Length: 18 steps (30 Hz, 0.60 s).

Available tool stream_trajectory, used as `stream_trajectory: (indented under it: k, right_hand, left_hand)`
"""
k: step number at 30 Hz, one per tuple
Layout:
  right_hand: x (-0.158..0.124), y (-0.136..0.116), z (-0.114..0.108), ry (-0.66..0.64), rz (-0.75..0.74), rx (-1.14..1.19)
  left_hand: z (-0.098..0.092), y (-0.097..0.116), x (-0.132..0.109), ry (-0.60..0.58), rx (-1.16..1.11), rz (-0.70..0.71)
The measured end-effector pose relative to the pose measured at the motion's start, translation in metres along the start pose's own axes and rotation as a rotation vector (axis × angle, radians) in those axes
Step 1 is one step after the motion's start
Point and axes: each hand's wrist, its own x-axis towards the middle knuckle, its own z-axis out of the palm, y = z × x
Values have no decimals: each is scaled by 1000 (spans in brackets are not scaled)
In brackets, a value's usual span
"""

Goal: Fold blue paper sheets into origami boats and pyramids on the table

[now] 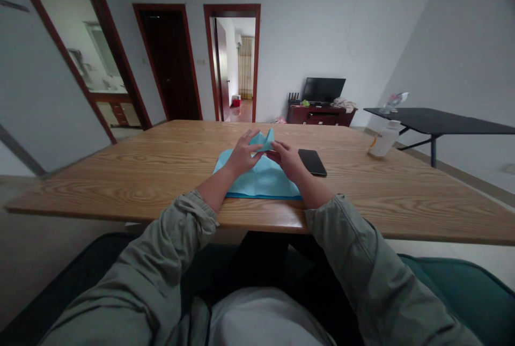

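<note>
Between my two hands is a small folded light-blue paper [265, 141] with pointed corners sticking up. My left hand [244, 154] grips its left side, thumb toward the middle. On the right, my right hand [287, 157] pinches the lower right edge of the same paper. Both hands are raised slightly over flat blue paper sheets [261, 179], which lie on the wooden table; my hands and wrists cover part of them. The exact folds at my fingertips are too small to make out.
A dark phone or tablet [313, 162] lies right of the sheets on the wooden table [161, 174]. Farther right stands a whitish plastic bottle [384, 139]. Beyond the table are a black folding table [450, 120] and a television [324, 90] on a cabinet.
</note>
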Motion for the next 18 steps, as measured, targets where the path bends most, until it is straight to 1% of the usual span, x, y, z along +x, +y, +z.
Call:
stream_trajectory:
  k: [3, 6, 9, 11, 13, 15, 16, 17, 18]
  right_hand:
    - [-3, -1, 4, -47, 42, 21]
    - [-5, -2, 6, -47, 48, 43]
    - [-5, -3, 4, 6, 40, 35]
    - [-3, -3, 2, 57, 20, 23]
    - [-1, -4, 1, 99, -7, 33]
    - [0, -4, 1, 113, -25, 50]
    - [0, -5, 1, 110, -30, 54]
    - [-1, -5, 2, 102, -33, 48]
    - [-2, -6, 2, 86, -34, 33]
  left_hand:
    - [2, 2, -1, -50, 12, 67]
    - [2, 9, -2, -81, 17, 123]
    - [-1, 16, -2, -80, -18, 143]
    - [-4, 18, -1, -49, -73, 108]
    - [-6, 15, 1, 61, -162, -4]
    - [-6, 9, 4, 217, -303, -194]
    - [-5, 6, 5, 265, -399, -302]
    - [-3, 3, 5, 267, -511, -402]
    - [-2, 0, 6, 219, -629, -483]
